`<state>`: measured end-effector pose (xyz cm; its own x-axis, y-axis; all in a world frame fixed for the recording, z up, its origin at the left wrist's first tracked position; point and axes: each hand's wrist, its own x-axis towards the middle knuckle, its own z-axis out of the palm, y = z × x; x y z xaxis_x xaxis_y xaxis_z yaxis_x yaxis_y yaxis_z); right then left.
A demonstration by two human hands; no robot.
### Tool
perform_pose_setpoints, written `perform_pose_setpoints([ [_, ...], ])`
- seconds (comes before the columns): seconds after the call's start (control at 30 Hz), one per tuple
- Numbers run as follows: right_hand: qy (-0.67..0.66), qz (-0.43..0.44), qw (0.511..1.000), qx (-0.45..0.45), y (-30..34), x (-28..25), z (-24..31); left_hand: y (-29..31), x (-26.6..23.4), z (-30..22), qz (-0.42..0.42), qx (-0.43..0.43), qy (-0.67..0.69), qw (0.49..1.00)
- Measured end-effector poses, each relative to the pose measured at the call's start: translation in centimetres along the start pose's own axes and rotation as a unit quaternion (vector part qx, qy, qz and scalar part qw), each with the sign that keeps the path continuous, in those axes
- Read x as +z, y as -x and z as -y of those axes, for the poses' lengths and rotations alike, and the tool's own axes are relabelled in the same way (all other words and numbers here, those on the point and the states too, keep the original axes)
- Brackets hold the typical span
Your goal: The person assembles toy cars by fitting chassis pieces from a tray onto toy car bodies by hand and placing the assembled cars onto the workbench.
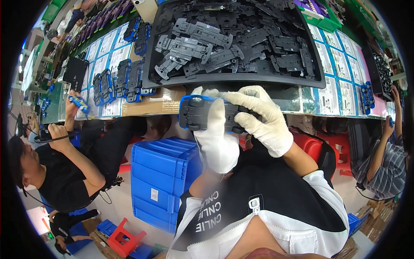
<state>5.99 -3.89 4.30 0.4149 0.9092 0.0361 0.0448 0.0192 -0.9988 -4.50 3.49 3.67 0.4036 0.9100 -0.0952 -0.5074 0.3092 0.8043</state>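
In front of my chest I hold a blue toy car (202,114) turned upside down, its black chassis and wheels facing up. My left hand (218,138), in a white glove, is closed around the car with the thumb laid across the underside. My right hand (264,121), gloved too, is closed on the car's right end, its fingers bent over the chassis. Just beyond my hands stands a large black tray (241,78) heaped with loose black chassis plates (202,36).
Left of the tray, several upturned blue toy cars (123,77) lie by a cardboard piece (153,102). A blue bin (159,181) stands below the table edge. At left, a person (64,172) holds a toy car (79,103); another person (379,159) sits at right.
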Motion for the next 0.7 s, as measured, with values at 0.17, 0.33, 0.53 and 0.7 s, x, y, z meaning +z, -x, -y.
perform_pose_setpoints([
  [0.17,-0.131,-0.027,0.990,0.046,-0.2,0.7,-0.5,-0.7,-0.2,0.8,0.027,0.037,0.110,0.993],
  [0.33,-0.239,-0.004,0.967,0.088,0.1,1.0,-0.9,-1.8,-0.7,0.8,0.008,0.071,0.101,0.992],
  [0.53,-0.246,-0.016,0.966,0.078,-0.2,1.5,-1.2,-2.0,-1.0,1.5,0.011,0.216,-0.095,0.972],
  [0.7,-0.241,-0.031,0.965,0.095,-0.4,1.0,-2.3,-1.2,-0.3,1.0,-0.010,0.165,-0.031,0.986],
])
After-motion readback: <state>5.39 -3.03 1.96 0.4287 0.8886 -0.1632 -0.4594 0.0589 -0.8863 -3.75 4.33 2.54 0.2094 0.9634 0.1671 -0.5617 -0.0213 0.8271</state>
